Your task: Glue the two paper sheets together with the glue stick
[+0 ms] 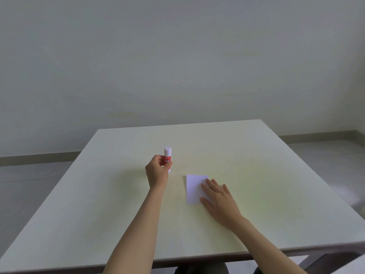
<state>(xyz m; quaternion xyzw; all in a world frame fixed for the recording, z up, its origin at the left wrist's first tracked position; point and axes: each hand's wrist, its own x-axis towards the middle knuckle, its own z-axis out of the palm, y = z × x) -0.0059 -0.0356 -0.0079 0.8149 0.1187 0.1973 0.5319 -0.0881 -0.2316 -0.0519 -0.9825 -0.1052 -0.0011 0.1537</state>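
A red glue stick [167,155] with a white cap stands upright near the middle of the table, cap on. My left hand [158,171] is wrapped around its red body. A small white paper [194,187] lies flat on the table to the right of the glue stick. I see one white rectangle and cannot tell whether it is a single sheet or two stacked. My right hand [219,198] rests flat on the paper's right side with fingers spread, covering part of it.
The pale table [256,165] stretches wide around the hands, its near edge at the bottom. A plain wall stands behind it, and grey floor shows at both sides.
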